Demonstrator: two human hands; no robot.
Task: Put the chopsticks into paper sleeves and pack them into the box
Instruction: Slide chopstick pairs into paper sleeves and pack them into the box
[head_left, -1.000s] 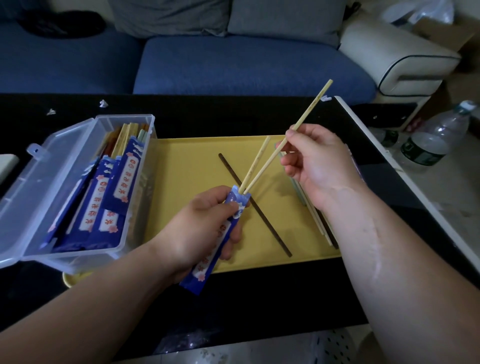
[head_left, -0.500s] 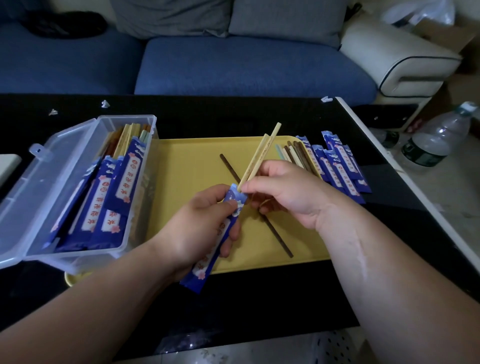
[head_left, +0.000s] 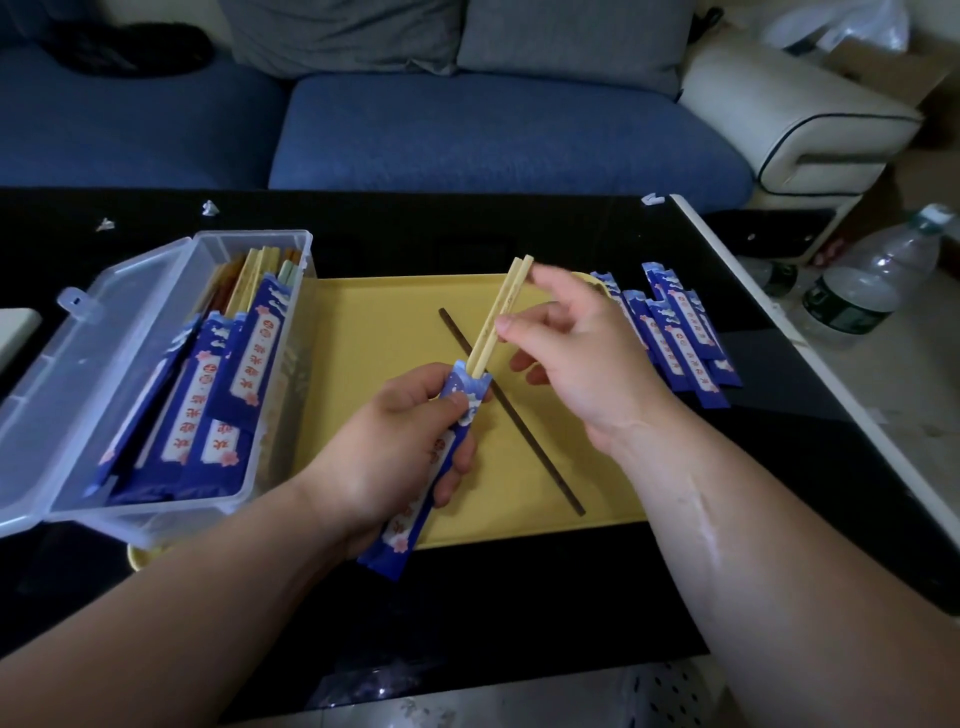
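Gripping a blue paper sleeve (head_left: 465, 395) at centre frame with the left hand (head_left: 395, 447), thumb and curled fingers wrapped round its upper half, open mouth tilted up and to the right, lower end hanging past the near edge of the yellow tray (head_left: 374, 338). Sticking out of that mouth, side by side and only partly inserted: a pair of pale chopsticks (head_left: 501, 312). Pinching that pair with the right hand (head_left: 576, 353) just right of centre, thumb pressed on the side partway up, forefinger at the top ends and blurred, remaining fingers loosely curled below and clear of the sticks. Lying diagonally on the tray beneath both hands: one dark chopstick (head_left: 540, 462). Standing open at left of frame, touching the tray's left edge: a clear plastic box (head_left: 291, 374), already holding several sleeved chopsticks (head_left: 254, 353) leaning along its length. Fanned over the tray's right edge onto the black table (head_left: 519, 597): more blue sleeves (head_left: 680, 338).
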